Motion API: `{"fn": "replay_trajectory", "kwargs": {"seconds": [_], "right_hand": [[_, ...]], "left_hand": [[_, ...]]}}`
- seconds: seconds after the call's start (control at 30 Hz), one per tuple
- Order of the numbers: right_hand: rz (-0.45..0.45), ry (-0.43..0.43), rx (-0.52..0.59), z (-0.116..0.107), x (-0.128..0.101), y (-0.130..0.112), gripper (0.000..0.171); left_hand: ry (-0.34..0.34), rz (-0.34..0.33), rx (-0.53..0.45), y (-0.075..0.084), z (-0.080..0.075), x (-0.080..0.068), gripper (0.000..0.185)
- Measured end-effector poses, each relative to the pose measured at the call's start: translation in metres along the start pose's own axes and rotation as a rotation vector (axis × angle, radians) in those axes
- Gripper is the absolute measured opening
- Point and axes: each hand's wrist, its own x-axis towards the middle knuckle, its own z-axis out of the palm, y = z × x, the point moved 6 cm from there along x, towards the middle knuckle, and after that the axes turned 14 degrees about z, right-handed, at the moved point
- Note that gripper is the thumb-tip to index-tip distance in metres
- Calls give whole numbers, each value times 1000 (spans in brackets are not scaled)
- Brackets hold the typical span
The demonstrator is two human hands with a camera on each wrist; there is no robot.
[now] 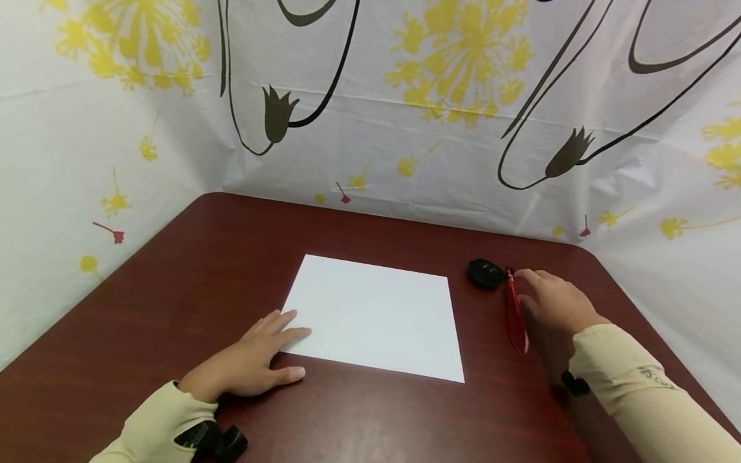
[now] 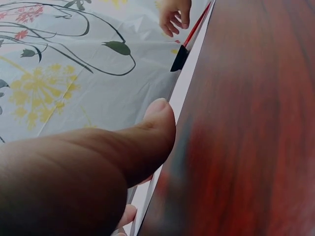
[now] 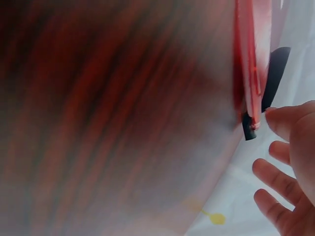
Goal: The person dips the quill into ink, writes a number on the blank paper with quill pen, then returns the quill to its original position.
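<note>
A blank white sheet of paper (image 1: pixel 370 315) lies on the dark red-brown table. Over its left edge, my left hand (image 1: pixel 251 360) rests with spread fingers, fingertips on the paper and thumb just off its near corner. To the right of the sheet sits a small black rounded object (image 1: pixel 485 273) with a red strap (image 1: pixel 514 299) looped towards me. My right hand (image 1: pixel 558 299) is beside that strap, fingers loosely bent and apart. In the right wrist view, the thumb tip of the right hand (image 3: pixel 295 147) comes close to the black object (image 3: pixel 276 76), and nothing is gripped.
A white cloth (image 1: pixel 359 154) printed with yellow flowers and dark stems hangs around the back and sides of the table (image 1: pixel 191 289). Black wrist devices show under both sleeves, the left one (image 1: pixel 214 440) close over the table.
</note>
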Motion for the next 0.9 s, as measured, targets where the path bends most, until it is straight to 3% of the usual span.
{"fn": "replay_trajectory", "kwargs": {"seconds": [0.13,0.43,0.9], "right_hand": [[25,-80,-11,5,6,1,42],[16,-163,-11,15,13,4,42],[-14,-198,-33,22,20,6,38]], "left_hand": [[3,-5,-5,-1,0,-2,67],[9,2,-16,-2,3,-6,66],[-1,-13,-2,-1,-1,-1,66]]}}
